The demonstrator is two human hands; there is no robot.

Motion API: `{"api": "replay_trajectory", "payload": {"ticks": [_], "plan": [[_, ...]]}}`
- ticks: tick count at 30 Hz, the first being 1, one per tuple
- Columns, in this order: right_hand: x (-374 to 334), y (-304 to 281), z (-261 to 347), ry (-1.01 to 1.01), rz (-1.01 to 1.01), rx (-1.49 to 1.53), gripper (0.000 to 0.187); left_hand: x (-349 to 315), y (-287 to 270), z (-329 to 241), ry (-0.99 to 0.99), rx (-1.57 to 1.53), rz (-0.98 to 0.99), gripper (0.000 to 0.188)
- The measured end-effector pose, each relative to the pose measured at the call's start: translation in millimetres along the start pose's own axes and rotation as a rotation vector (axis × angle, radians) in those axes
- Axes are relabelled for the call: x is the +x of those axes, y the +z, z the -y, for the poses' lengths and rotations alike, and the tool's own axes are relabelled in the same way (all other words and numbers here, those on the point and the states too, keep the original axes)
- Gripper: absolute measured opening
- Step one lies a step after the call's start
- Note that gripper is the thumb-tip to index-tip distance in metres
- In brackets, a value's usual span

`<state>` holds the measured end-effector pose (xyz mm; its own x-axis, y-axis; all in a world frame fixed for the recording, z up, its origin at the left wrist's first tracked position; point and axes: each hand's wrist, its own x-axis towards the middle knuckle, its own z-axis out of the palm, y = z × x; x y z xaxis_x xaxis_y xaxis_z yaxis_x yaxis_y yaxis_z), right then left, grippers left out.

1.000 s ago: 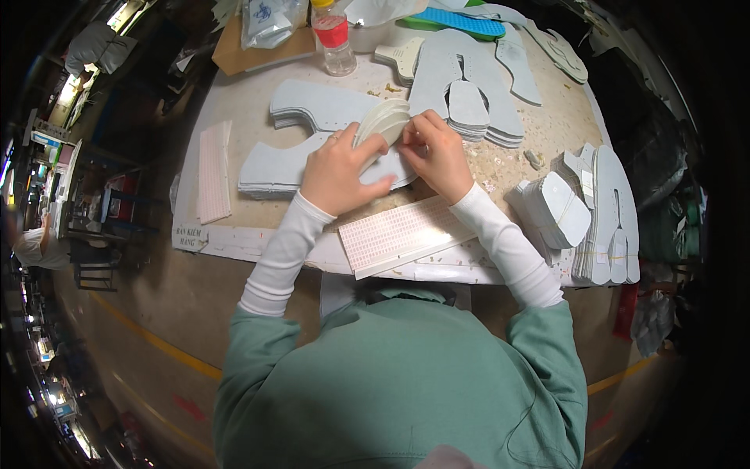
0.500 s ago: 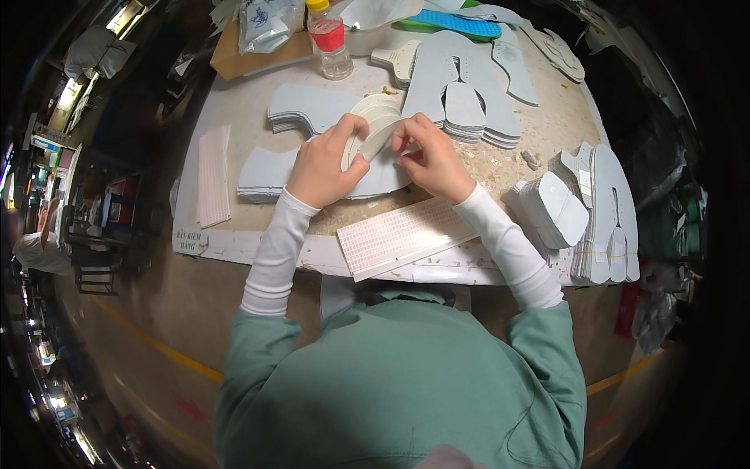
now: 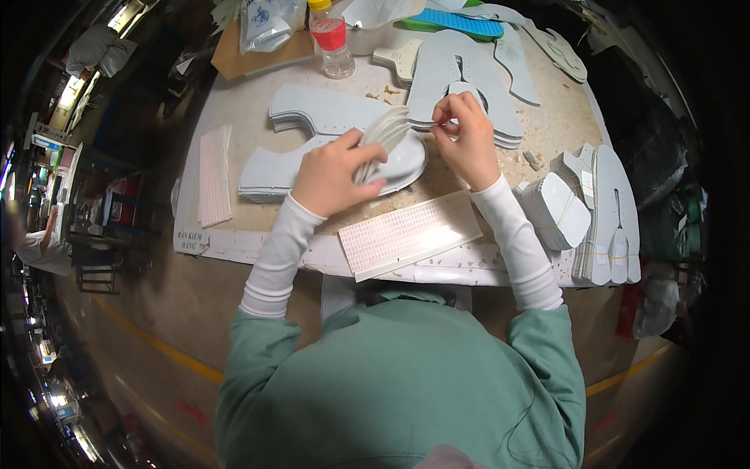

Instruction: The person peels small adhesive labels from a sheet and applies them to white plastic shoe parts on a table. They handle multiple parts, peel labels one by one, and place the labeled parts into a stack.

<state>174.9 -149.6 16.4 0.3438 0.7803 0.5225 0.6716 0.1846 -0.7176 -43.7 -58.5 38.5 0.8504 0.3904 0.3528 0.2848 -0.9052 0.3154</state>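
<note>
My left hand (image 3: 334, 173) is closed around a fanned stack of pale, curved shoe pieces (image 3: 387, 131), tilted up above the table. To its right, my right hand (image 3: 470, 139) is raised apart from the stack, thumb and fingertips pinched together. Whatever is in that pinch is too small to make out. Below the left hand lies a pile of light grey shoe-upper pieces (image 3: 266, 168), and a similar pile (image 3: 324, 104) sits just beyond it. Behind the right hand is a larger stack of grey cut pieces (image 3: 432, 66) with slots.
A sheet of small pink-printed labels (image 3: 410, 234) lies near the front edge, another sheet (image 3: 215, 176) at the left. Tied bundles of pieces (image 3: 556, 209) stand at right. At the back are a bottle (image 3: 334, 56), a cardboard box (image 3: 250, 56) and a blue insole-shaped piece (image 3: 457, 22).
My right hand has moved away from the curved pieces, rightward and up. The left hand has tilted the stack upright and shifted slightly nearer me.
</note>
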Motion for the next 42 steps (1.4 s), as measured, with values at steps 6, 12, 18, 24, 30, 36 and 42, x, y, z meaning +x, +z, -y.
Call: {"api": "replay_trajectory", "payload": {"ticks": [6,12,18,24,30,36,42], "plan": [[-16,25,5,0.095,0.274,0.208,0.022,7,3,11,-0.025,-0.402,-0.289,0.024],[-25,39,5,-0.150,0.202,0.053,0.020,-4,7,1,-0.031,0.008,-0.038,0.029],[-22,25,11,-0.042,0.099,0.178,0.015,-4,14,-5,0.041,0.103,-0.120,0.025],[-28,-7,19,0.094,-0.040,0.247,0.011,-1,4,1,-0.088,-0.020,-0.076,0.019],[-53,-14,29,0.100,0.161,0.182,0.011,-8,-23,65,-0.205,-0.584,-0.599,0.009],[-69,-11,31,-0.019,0.341,0.095,0.014,-52,-41,133,-0.515,-0.753,-0.870,0.009],[-81,-1,28,-0.096,0.488,-0.003,0.020,-92,-28,176,-0.842,-0.405,-0.654,0.019]]}}
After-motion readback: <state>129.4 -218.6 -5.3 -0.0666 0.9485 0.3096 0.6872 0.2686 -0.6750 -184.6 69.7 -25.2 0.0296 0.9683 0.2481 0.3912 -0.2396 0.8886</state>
